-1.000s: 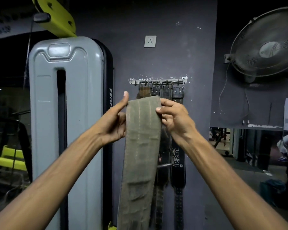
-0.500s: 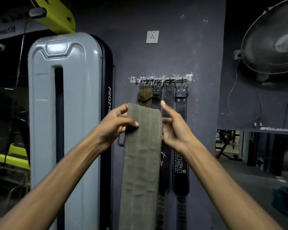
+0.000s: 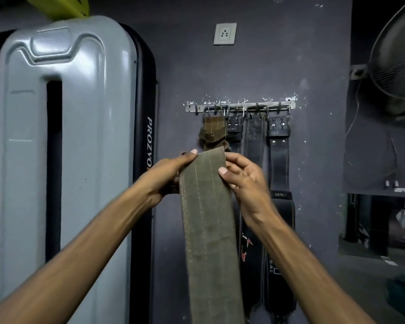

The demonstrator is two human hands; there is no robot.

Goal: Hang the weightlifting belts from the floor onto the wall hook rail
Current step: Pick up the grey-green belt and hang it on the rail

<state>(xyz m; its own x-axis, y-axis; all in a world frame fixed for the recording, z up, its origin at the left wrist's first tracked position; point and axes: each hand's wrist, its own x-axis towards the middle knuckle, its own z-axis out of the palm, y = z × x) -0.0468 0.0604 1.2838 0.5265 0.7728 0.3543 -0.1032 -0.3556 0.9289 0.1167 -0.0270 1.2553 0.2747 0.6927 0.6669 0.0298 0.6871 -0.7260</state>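
Observation:
A wide olive-green belt (image 3: 208, 230) hangs down in front of me, its top end held up just below the wall hook rail (image 3: 240, 106). My left hand (image 3: 168, 174) grips the belt's left top edge, thumb on its corner. My right hand (image 3: 243, 176) holds the right top edge, thumb pressed on the front. On the rail hang a brown-green belt (image 3: 214, 129) by its buckle and black leather belts (image 3: 278, 160) beside it. Whether the held belt and the brown-green one are one piece I cannot tell.
A tall grey machine shroud (image 3: 63, 160) stands close on the left of the rail. A wall socket (image 3: 225, 33) sits above the rail. A wall fan (image 3: 398, 52) projects at the upper right. A mirror or opening (image 3: 381, 220) shows at the lower right.
The view has moved closer to the wall. Both hands have lowered slightly with the belt's top end and shifted their grip on it; the belt now sits below the hanging buckle.

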